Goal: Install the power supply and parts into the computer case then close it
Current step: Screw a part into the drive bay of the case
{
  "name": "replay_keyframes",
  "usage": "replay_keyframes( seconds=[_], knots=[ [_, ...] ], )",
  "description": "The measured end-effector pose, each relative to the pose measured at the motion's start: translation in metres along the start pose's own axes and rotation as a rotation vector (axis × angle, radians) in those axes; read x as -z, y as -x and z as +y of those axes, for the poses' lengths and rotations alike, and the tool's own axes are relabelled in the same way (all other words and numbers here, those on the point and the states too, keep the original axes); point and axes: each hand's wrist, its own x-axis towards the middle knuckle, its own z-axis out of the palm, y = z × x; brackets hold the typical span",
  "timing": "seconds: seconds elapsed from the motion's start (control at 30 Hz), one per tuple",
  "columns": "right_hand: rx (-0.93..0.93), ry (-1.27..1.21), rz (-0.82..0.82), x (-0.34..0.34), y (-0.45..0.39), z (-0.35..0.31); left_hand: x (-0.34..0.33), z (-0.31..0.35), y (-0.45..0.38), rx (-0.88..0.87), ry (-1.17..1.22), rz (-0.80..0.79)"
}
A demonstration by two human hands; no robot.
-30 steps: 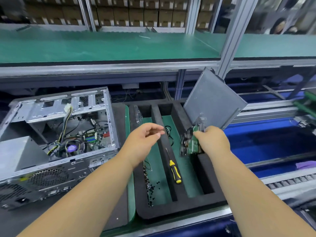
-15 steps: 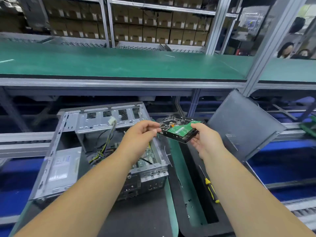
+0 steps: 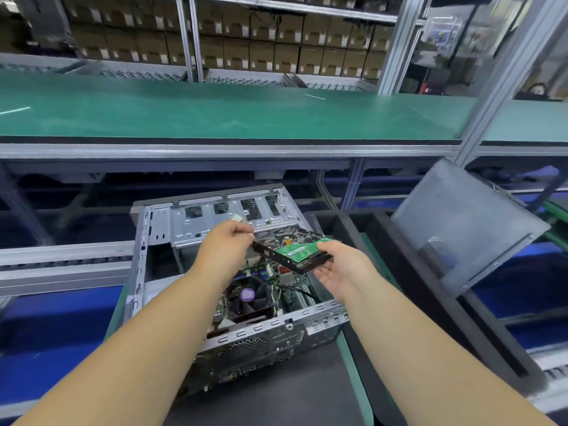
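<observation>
A hard drive [image 3: 292, 250] is being held in the air above the open computer case [image 3: 236, 287], circuit board upward, over the motherboard and just in front of the drive bay wall [image 3: 215, 219] at the far side of the case. The case is lying on its side near the middle of the bench, with the black foam tray [image 3: 384, 287] beside it toward the right edge and the detached side panel [image 3: 467, 229] being propped in that tray.

The step in hand is judged to be the seating of the drive in its bay. It is likely to be done well if the drive is levelled first, since it is being held tilted, and then lined up squarely with the bay opening before being slid in. The cooler fan [image 3: 246, 298] and the loose cables below are best kept clear, and the green board is better not pressed by fingertips.

The drive's far left corner is being pinched by the left hand [image 3: 227, 241], with thumb and fingers curled closed onto its edge. The near right end is being supported by the right hand [image 3: 338, 269], its thumb being laid on top of the green board while the palm is cupped under the frame, fingers only loosely bent. Nothing else is being touched by either hand.
</observation>
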Motion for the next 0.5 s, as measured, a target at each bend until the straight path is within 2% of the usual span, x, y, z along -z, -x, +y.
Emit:
replay_keyframes(
  seconds=[0.3, 0.5],
  knots=[
    [-0.073, -0.035, 0.091, -0.032, -0.014, 0.027, 0.022, -0.010, -0.022, -0.046, -0.158, -0.001],
    [-0.182, -0.127, 0.159, -0.048, -0.026, 0.042, 0.022, -0.015, -0.038, -0.129, -0.384, 0.005]
  ],
)
